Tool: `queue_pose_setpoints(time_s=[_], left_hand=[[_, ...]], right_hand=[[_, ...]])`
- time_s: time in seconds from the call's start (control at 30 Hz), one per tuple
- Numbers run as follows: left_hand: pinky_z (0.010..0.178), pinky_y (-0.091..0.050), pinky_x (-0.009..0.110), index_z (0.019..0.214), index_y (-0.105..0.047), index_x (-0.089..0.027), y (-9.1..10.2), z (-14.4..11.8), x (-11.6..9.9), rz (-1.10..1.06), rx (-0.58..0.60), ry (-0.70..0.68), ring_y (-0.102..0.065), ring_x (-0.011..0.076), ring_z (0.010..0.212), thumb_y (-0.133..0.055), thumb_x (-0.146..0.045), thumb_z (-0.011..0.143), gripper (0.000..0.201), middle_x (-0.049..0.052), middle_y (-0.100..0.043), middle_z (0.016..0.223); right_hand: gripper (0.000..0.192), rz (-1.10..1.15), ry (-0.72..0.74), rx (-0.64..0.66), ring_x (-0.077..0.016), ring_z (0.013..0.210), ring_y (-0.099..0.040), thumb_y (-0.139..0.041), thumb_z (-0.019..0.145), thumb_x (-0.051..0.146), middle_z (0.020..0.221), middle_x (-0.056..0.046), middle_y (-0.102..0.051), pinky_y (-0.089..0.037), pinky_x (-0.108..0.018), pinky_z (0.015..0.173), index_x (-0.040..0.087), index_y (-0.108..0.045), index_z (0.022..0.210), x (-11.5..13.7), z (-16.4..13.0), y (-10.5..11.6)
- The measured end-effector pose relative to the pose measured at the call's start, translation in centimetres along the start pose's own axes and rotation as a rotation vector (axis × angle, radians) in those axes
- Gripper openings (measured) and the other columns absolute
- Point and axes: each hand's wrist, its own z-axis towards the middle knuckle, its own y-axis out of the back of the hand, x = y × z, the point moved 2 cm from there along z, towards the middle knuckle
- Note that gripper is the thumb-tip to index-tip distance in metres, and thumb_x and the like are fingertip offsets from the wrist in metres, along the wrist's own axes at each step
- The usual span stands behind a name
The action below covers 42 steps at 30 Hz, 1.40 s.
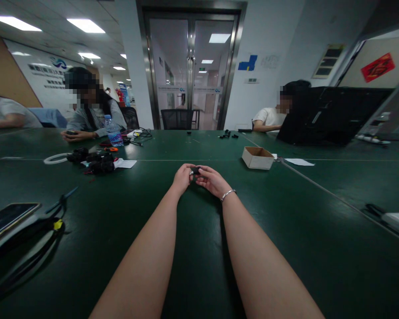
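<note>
Both my hands meet above the green table (199,230), a little beyond its middle. Between them is a small black object (195,170), whose kind I cannot make out. My left hand (182,178) grips its left end with closed fingers, and a ring shows on one finger. From the other side, my right hand (213,180) pinches the right end between thumb and fingers. A silver bracelet (228,194) circles my right wrist. Most of the black object is covered by my fingers.
An open cardboard box (257,160) stands right of my hands. Black cable bundles (93,160) and a water bottle (113,133) lie to the left. Nearer left are a phone (9,219) and cables. A black monitor (329,116) stands right. People sit across the table.
</note>
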Motion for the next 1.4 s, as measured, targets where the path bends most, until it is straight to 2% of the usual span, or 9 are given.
queue_pose_setpoints(time_s=[0.27,0.4,0.53,0.63,0.73,0.97,1.1,1.23,1.4], left_hand=[[0.039,-0.023,0.017,0.096,-0.058,-0.015,-0.04,0.02,-0.08,-0.044,0.029,0.008,-0.033,0.0085,0.038,-0.04,-0.026,0.085,0.023,-0.006,-0.038,0.046],[0.038,-0.023,0.017,0.103,-0.056,-0.015,-0.06,-0.12,-0.26,-0.046,-0.003,0.031,-0.037,0.0083,0.04,-0.044,-0.018,0.08,0.027,-0.004,-0.046,0.051],[0.039,-0.024,0.017,0.094,-0.058,-0.014,-0.11,-0.2,-0.38,-0.028,0.017,0.011,-0.034,0.0083,0.038,-0.041,-0.023,0.084,0.022,-0.005,-0.04,0.046],[0.039,-0.025,0.018,0.1,-0.057,-0.015,-0.05,-0.12,-0.26,-0.026,-0.011,0.01,-0.037,0.0087,0.039,-0.046,-0.021,0.08,0.023,-0.004,-0.046,0.05],[0.039,-0.025,0.018,0.099,-0.057,-0.015,-0.06,0.02,-0.09,-0.027,-0.016,-0.002,-0.036,0.0092,0.037,-0.044,-0.024,0.083,0.023,-0.006,-0.041,0.045],[0.039,-0.024,0.017,0.1,-0.056,-0.015,-0.05,0.1,0.03,-0.024,-0.015,-0.005,-0.034,0.0079,0.036,-0.043,-0.027,0.086,0.022,-0.007,-0.041,0.045],[0.039,-0.024,0.017,0.102,-0.055,-0.015,-0.01,0.08,0.02,-0.025,-0.035,0.0,-0.037,0.0073,0.037,-0.048,-0.023,0.083,0.022,-0.006,-0.046,0.048],[0.039,-0.025,0.018,0.094,-0.056,-0.014,-0.07,0.11,-0.03,-0.012,-0.024,-0.036,-0.033,0.0074,0.034,-0.044,-0.027,0.086,0.02,-0.007,-0.041,0.043],[0.042,-0.028,0.019,0.087,-0.053,-0.017,0.04,0.42,0.46,0.03,-0.025,-0.03,-0.038,0.0084,0.037,-0.048,-0.028,0.085,0.013,-0.005,-0.049,0.045]], right_hand=[[0.01,0.002,0.003,0.001,-0.0125,0.06,-0.063,-0.062,0.087,0.01,0.072,-0.004,-0.066,-0.056,-0.025,0.063,0.016,-0.062,0.095,0.0,0.01,0.03],[0.012,0.008,0.006,-0.008,-0.0126,0.06,-0.063,-0.06,0.088,0.009,0.073,-0.005,-0.066,-0.055,-0.025,0.062,0.016,-0.062,0.097,0.08,-0.08,-0.03],[0.011,0.006,0.003,-0.018,-0.0125,0.059,-0.063,-0.059,0.088,0.008,0.072,-0.005,-0.065,-0.055,-0.025,0.062,0.015,-0.061,0.096,0.19,-0.2,-0.19],[0.013,0.004,-0.002,-0.024,-0.0126,0.06,-0.063,-0.054,0.09,0.006,0.072,-0.005,-0.065,-0.055,-0.024,0.062,0.016,-0.061,0.097,0.25,-0.27,-0.26],[0.013,0.001,-0.009,-0.02,-0.0122,0.06,-0.063,-0.054,0.09,0.007,0.072,-0.004,-0.065,-0.055,-0.024,0.063,0.016,-0.062,0.097,0.23,-0.24,-0.23],[0.012,0.016,0.005,-0.02,-0.0127,0.058,-0.063,-0.058,0.088,0.008,0.072,-0.004,-0.066,-0.055,-0.025,0.062,0.016,-0.062,0.096,0.09,0.0,-0.01],[0.013,0.025,0.011,-0.029,-0.013,0.058,-0.063,-0.056,0.089,0.008,0.072,-0.004,-0.066,-0.055,-0.025,0.062,0.016,-0.062,0.097,0.1,-0.05,-0.02],[0.012,0.03,0.018,-0.026,-0.0133,0.06,-0.063,-0.058,0.088,0.008,0.072,-0.004,-0.065,-0.056,-0.026,0.062,0.016,-0.062,0.096,0.1,-0.06,-0.02],[0.013,0.021,0.018,-0.045,-0.0128,0.058,-0.063,-0.057,0.088,0.008,0.072,-0.004,-0.065,-0.056,-0.026,0.062,0.017,-0.061,0.098,0.1,-0.01,0.02]])
